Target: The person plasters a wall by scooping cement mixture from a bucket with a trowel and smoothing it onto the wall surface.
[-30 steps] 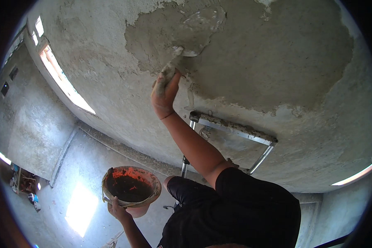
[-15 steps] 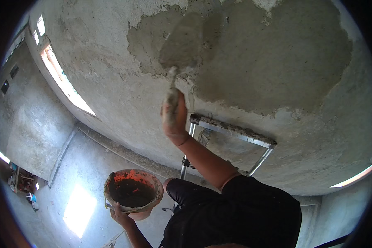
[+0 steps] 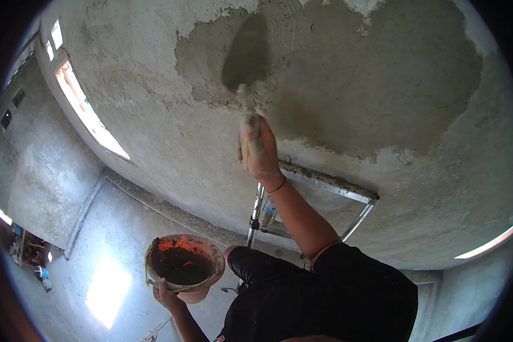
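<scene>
My right hand (image 3: 261, 153) is closed round the mortar-caked handle of a trowel (image 3: 248, 54). Its leaf-shaped blade lies at the wall, over the left part of a damp patch of plaster (image 3: 376, 80); whether the blade is flat or slightly tilted I cannot tell. Low on the left, my left hand (image 3: 165, 296) grips the near rim of an orange bucket (image 3: 218, 256). Dark wet mortar (image 3: 182, 266) fills part of the bucket, and orange shows on its inner wall. The fingers under the rim are partly hidden.
An aluminium ladder (image 3: 330, 184) with a mortar-crusted top stands against the wall below my right arm. A plastic bottle (image 3: 268, 212) is by its left rail. Bright window openings (image 3: 88, 111) cut the left wall. Several items lie on the floor at far left.
My right hand has shifted right and slightly down, turning the trowel so its blade points more upright. The bottle by the ladder now shows more fully. My left hand and bucket stay nearly still.
</scene>
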Tool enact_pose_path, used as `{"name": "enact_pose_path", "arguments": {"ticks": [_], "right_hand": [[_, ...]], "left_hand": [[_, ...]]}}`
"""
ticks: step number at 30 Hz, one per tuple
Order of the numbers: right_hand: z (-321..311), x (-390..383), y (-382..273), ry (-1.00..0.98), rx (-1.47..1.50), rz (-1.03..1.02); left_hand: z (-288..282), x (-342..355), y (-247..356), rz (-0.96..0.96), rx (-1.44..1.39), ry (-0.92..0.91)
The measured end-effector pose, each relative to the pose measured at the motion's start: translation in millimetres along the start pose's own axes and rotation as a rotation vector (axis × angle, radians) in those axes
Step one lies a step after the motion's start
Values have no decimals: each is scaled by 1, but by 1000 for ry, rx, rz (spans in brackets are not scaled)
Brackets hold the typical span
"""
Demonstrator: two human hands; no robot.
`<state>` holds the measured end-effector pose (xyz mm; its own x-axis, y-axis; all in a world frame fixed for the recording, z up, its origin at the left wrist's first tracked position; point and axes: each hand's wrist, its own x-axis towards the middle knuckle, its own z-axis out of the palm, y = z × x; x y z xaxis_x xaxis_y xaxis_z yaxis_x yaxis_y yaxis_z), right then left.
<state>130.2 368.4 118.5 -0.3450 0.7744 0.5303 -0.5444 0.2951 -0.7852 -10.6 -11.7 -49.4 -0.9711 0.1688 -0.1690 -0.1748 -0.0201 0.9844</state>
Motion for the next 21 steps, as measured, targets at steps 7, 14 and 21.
{"name": "enact_pose_path", "arguments": {"ticks": [7,14,21], "right_hand": [[-2,-13,-3,21,-91,-138],[-18,-13,1,106,-135,-75],[-11,-21,7,-126,-157,154]], "left_hand": [[-2,4,-7,28,-57,-12],[4,4,-6,8,-58,14],[3,1,-4,11,-36,14]]}}
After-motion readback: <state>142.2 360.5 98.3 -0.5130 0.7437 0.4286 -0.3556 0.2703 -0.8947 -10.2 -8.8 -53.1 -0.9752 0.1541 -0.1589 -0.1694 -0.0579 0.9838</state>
